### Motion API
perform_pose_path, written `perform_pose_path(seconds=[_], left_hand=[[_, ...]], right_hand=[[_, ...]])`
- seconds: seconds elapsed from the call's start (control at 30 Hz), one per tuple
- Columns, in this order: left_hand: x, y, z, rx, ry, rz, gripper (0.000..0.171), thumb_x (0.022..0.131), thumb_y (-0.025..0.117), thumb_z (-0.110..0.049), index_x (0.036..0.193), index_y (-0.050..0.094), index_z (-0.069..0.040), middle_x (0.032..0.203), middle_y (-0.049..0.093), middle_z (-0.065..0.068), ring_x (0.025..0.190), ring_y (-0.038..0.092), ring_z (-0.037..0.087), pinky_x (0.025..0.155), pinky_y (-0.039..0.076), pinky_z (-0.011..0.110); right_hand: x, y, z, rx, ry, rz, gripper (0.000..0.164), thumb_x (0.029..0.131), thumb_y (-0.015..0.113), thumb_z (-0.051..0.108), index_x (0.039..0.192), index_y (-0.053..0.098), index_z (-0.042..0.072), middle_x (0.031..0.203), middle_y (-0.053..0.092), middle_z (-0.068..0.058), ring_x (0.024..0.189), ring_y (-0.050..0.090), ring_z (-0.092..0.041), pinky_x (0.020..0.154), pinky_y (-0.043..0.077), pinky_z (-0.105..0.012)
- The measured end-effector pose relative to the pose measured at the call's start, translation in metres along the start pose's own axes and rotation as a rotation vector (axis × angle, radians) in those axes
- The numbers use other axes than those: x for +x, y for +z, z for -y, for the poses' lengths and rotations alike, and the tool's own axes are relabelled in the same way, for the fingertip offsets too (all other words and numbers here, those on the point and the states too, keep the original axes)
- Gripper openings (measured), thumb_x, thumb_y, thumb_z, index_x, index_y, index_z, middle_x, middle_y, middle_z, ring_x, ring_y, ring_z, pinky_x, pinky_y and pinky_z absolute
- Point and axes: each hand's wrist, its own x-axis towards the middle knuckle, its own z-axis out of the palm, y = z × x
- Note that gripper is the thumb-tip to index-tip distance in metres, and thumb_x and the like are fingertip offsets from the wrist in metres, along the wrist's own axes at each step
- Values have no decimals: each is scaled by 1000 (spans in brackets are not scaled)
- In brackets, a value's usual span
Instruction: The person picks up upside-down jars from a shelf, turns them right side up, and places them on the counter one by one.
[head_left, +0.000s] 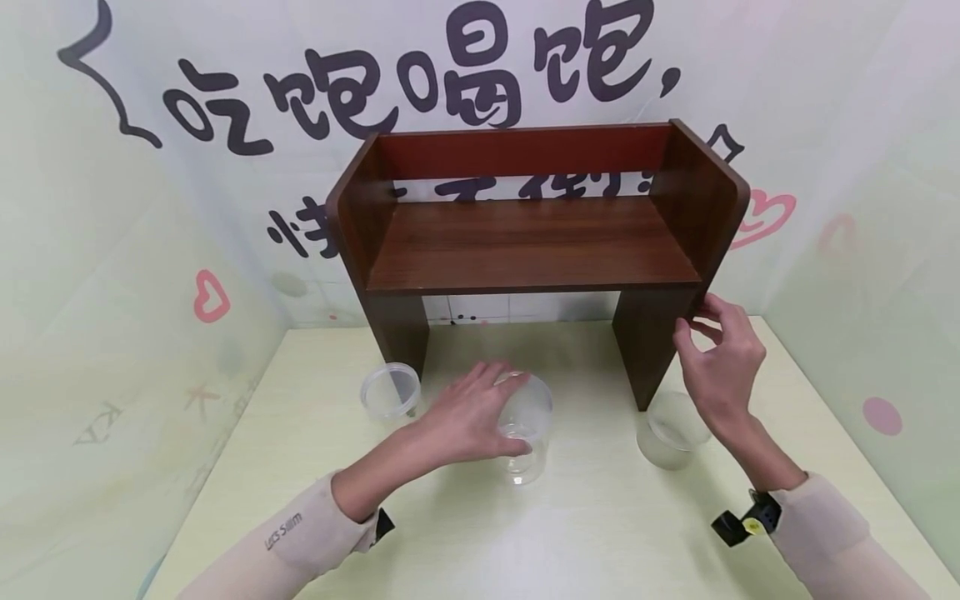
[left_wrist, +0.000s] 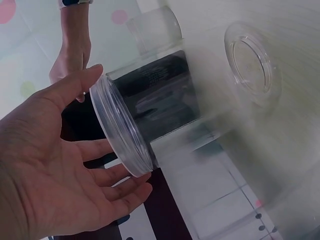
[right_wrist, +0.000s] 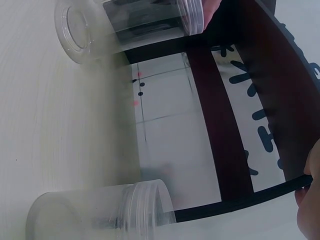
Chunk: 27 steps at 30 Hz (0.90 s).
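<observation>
A clear plastic jar (head_left: 534, 425) stands in front of a dark brown wooden desk shelf (head_left: 532, 246). My left hand (head_left: 468, 417) holds this jar by its upper rim. In the left wrist view, the thumb lies at one side of the ridged rim (left_wrist: 122, 127) and the fingers curl at the other. The shelf's dark panel shows through the jar wall. With thumb and fingers, my right hand (head_left: 723, 358) pinches the edge of the shelf's right side panel (head_left: 660, 333). In the right wrist view, thumb and fingers (right_wrist: 307, 217) lie on either side of that edge.
Another clear jar (head_left: 390, 392) stands by the shelf's left leg. A third clear jar (head_left: 671, 437) is beside the right leg, under my right forearm. All rest on a pale table (head_left: 585, 533), with printed cloth (head_left: 135, 275) hanging behind and at both sides.
</observation>
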Motion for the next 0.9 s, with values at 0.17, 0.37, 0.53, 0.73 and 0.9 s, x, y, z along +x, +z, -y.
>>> perform_pose_path(seconds=[0.17, 0.37, 0.53, 0.73, 0.9], left_hand=[[-4, -2, 4, -43, 19, -28, 93, 79, 91, -52, 155, 54, -14, 157, 51, 13, 145, 47, 41, 114, 47, 64], [-12, -8, 12, -107, 77, -147, 84, 85, 88, -44, 154, 54, -10, 157, 53, 10, 146, 47, 33, 116, 47, 54], [-21, -13, 19, -94, 99, -244, 79, 89, 85, -42, 155, 53, -10, 156, 54, 8, 145, 49, 30, 114, 50, 52], [-32, -18, 33, -12, 161, -428, 74, 90, 83, -44, 149, 58, -8, 148, 60, 9, 137, 55, 29, 111, 53, 49], [-44, -23, 52, 4, 238, -650, 63, 89, 83, -37, 141, 65, -6, 139, 67, 10, 128, 62, 29, 104, 58, 46]], right_hand=[[0, 0, -2, -4, 5, -7, 30, 86, 73, -12, 116, 72, -11, 105, 72, -27, 99, 62, 11, 85, 53, -4], [-1, 0, -6, -10, 6, -9, 30, 85, 72, -16, 115, 71, -13, 104, 71, -28, 98, 61, 11, 84, 52, -3], [1, -4, -8, -13, -1, 11, 31, 85, 73, -14, 116, 72, -12, 105, 72, -26, 98, 61, 12, 82, 51, -2], [3, -12, -15, -18, -54, 70, 34, 85, 76, -13, 119, 72, -11, 106, 73, -27, 98, 61, 12, 84, 50, -1], [8, -23, -27, 11, -166, 161, 40, 82, 76, -16, 121, 71, -11, 106, 73, -26, 100, 63, 9, 87, 51, -4]])
